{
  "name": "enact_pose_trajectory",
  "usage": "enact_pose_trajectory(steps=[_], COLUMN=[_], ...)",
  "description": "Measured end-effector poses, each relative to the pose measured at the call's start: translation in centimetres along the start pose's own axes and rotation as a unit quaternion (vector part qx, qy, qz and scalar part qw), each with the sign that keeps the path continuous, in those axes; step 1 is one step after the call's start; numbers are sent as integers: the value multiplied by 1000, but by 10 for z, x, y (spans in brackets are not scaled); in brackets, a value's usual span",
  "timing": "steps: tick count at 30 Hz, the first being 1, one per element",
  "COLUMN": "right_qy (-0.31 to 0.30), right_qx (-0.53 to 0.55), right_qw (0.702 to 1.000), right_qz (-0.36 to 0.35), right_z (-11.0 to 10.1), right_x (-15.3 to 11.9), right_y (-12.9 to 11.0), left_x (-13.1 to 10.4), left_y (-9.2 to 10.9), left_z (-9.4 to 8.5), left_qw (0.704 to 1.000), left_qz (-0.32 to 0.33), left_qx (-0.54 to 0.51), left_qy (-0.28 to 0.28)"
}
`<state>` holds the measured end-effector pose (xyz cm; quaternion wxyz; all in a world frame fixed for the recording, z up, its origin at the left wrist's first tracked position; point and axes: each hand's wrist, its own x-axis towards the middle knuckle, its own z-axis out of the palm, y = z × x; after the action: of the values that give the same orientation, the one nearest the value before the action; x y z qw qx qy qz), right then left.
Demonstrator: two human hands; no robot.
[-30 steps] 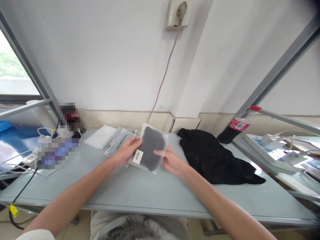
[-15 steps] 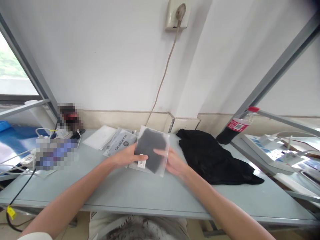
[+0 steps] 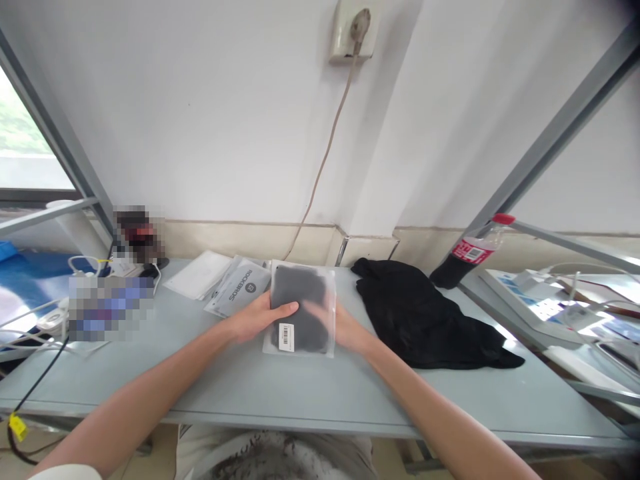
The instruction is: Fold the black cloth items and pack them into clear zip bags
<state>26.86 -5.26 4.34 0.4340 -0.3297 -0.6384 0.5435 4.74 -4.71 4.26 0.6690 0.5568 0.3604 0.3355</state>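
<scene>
Between my hands is a frosted plastic bag with a dark folded item inside and a white barcode label near its lower left. My left hand grips the bag's left edge, thumb lying across the front. At the right edge my right hand holds the bag too, its thumb blurred over the front and its other fingers hidden behind. Just left of the bag lie flat plastic packets, one printed ROCKBROS. A crumpled black cloth rests on the table to the right of my right hand.
A cola bottle with a red cap leans by the metal frame at the back right. White power strips and cables lie beyond the table's right edge. A cord hangs from the wall socket. Pixelated objects stand at the left.
The bag has turned from tilted to nearly upright and dropped slightly toward the table, its label now square to me. Both hands stay on its edges.
</scene>
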Motion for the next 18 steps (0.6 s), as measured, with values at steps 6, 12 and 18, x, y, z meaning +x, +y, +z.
enact_pose_trajectory(steps=[6,12,18], right_qy=[-33,84,-65], right_qx=[-5,20,71], right_qw=[999,996,993], right_qz=[1,20,63], right_z=[5,-4,-13], right_x=[0,9,3], right_y=[-5,2,-2], left_x=[4,13,12], left_y=[-6,-6,-4], left_z=[0,-3,-6], left_qw=[1000,987,976], left_qz=[25,46,4], left_qx=[5,-57,-85], left_qy=[9,141,203])
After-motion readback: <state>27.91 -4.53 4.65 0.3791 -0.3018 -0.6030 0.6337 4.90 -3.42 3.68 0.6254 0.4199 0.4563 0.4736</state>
